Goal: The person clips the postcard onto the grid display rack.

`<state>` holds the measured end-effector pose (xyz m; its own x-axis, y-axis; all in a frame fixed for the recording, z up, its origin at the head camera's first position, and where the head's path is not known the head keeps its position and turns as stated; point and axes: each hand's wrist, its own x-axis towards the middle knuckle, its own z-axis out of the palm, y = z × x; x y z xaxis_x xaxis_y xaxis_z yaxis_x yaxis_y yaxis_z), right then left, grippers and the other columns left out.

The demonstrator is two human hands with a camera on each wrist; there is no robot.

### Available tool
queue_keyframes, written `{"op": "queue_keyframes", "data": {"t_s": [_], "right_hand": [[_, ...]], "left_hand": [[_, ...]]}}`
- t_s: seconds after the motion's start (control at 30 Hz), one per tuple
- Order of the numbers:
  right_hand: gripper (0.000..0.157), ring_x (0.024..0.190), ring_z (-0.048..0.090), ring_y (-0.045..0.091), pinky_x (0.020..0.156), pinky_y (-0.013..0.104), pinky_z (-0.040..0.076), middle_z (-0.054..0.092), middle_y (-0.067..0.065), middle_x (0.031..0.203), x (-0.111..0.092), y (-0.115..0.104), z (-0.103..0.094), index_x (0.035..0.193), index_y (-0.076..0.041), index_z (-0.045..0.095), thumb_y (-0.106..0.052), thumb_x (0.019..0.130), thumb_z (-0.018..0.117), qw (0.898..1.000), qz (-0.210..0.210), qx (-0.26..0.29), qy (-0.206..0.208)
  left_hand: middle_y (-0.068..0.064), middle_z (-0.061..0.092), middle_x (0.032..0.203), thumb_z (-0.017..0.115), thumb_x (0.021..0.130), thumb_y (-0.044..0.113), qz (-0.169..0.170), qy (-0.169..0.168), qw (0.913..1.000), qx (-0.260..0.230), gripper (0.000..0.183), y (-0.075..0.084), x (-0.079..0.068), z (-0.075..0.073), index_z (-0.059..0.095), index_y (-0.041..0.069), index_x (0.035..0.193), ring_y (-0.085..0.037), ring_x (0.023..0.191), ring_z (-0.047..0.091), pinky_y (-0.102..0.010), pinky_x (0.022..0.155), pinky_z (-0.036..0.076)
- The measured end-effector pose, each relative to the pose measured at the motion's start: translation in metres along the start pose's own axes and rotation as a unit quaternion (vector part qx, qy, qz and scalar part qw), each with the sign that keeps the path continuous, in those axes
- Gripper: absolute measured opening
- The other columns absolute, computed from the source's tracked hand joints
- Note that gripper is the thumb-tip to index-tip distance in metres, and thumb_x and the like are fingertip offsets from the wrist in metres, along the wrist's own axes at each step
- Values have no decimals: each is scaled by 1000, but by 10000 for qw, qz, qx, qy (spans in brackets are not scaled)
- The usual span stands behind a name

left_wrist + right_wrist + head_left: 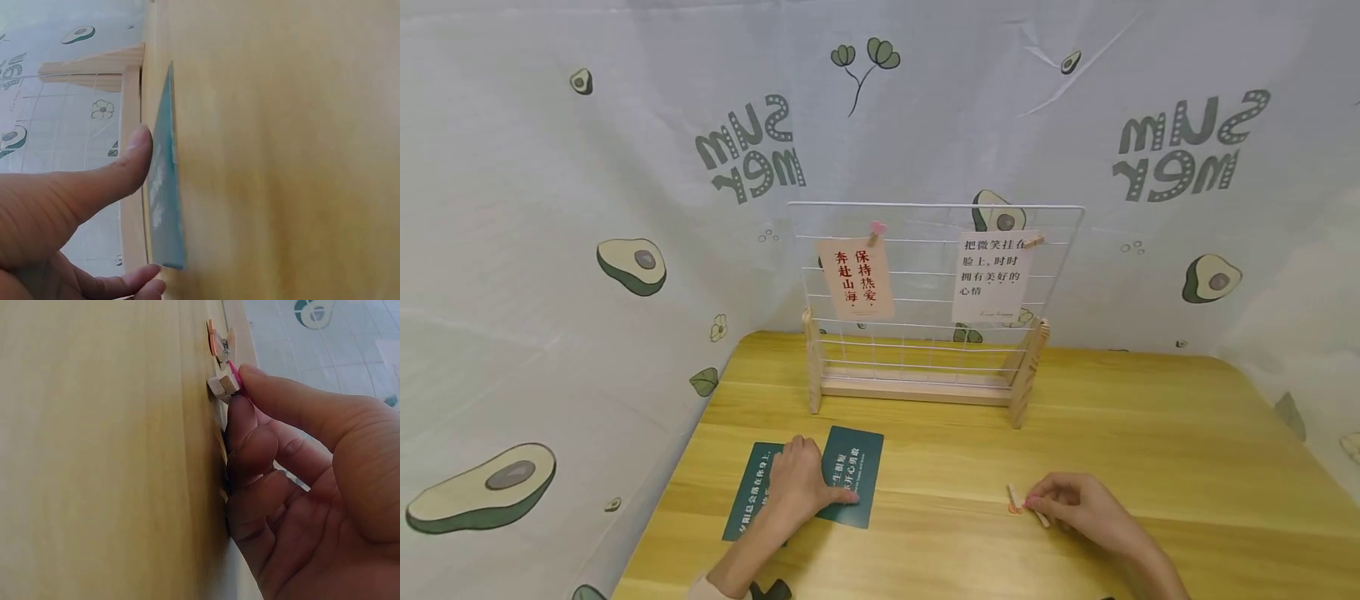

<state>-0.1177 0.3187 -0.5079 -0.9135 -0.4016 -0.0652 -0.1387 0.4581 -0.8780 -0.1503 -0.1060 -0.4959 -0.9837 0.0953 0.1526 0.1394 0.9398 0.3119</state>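
Observation:
My left hand (796, 482) lies across two dark green cards with white writing. Its thumb rests on the right card (867, 458), while its other fingers reach over toward the left card (747, 479), partly covering it. In the left wrist view, a green card (165, 194) lies beside the stretched thumb. With thumb and forefinger, my right hand (1078, 504) pinches a small wooden clothespin (229, 382) with a pink decoration at the tabletop. Just beyond it is another clothespin (1013, 495) with an orange decoration (212, 339).
A white wire grid rack (917, 342) on a wooden stand (917, 387) rises at the back. Clothespins fasten a pink card (857, 292) and a white card (988, 300) to it. The wooden table (940, 550) meets an avocado-printed cloth (880, 158) behind.

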Motion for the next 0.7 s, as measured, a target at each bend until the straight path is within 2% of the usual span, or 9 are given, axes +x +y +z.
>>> {"op": "queue_keyframes", "data": {"t_s": [0.13,0.3,0.53,0.7], "right_hand": [[19,54,44,-5,44,21,41,59,-9,69,-1,0,0,107,2,71,-15,103,64,9999,152,48,-7],[19,54,45,-4,44,21,42,60,-10,69,1,2,-1,107,2,72,-15,103,64,9997,184,152,-42],[19,57,50,-2,48,23,46,62,-10,74,1,3,2,111,4,69,-12,104,61,9978,168,632,-127],[19,58,53,-2,48,23,49,61,-10,75,0,5,1,112,6,65,-11,105,58,9968,126,770,-144]], "left_hand": [[-3,47,78,104,46,45,76,-159,9988,-449,73,1,2,5,54,5,81,-17,71,40,-29,66,33],[-4,55,88,105,50,32,153,-455,9935,-1028,65,1,7,5,66,3,93,-17,81,44,-32,75,33],[-5,55,89,103,49,49,-124,-335,9972,-664,81,3,1,4,64,1,102,-18,80,46,-30,71,32],[-6,57,90,105,44,38,-107,-222,9956,-906,79,6,3,5,66,0,101,-19,81,47,-30,71,30]]}}
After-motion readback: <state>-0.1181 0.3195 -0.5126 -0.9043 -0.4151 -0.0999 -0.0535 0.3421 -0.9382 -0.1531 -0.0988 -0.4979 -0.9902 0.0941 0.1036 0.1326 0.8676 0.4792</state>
